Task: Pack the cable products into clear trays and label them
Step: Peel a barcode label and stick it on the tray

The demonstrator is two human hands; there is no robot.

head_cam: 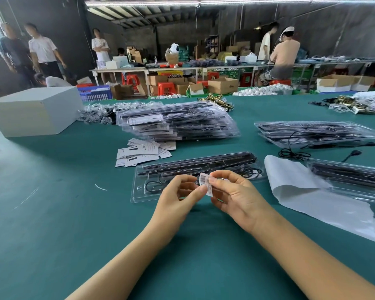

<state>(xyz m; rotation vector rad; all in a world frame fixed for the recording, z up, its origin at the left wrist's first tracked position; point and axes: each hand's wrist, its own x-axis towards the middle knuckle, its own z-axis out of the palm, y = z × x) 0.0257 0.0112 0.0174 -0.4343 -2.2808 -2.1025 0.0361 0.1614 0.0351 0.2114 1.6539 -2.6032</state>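
A small white barcode label [205, 183] is held between both hands above the green table. My left hand [178, 198] pinches its left edge with thumb and fingertip. My right hand [234, 195] pinches its right side, fingers curled. Just behind the hands lies a clear tray [143, 191] with black bars and a coiled black cable in it. A tall stack of filled clear trays [178, 120] sits further back. More trays [316, 133] lie at the right, with a loose black cable [292, 151] beside them.
Loose white printed cards [141, 151] lie left of the tray. A white sheet of backing paper [318, 198] covers part of a tray at the right. A white box [33, 111] stands at the far left. People and cartons fill the workshop behind.
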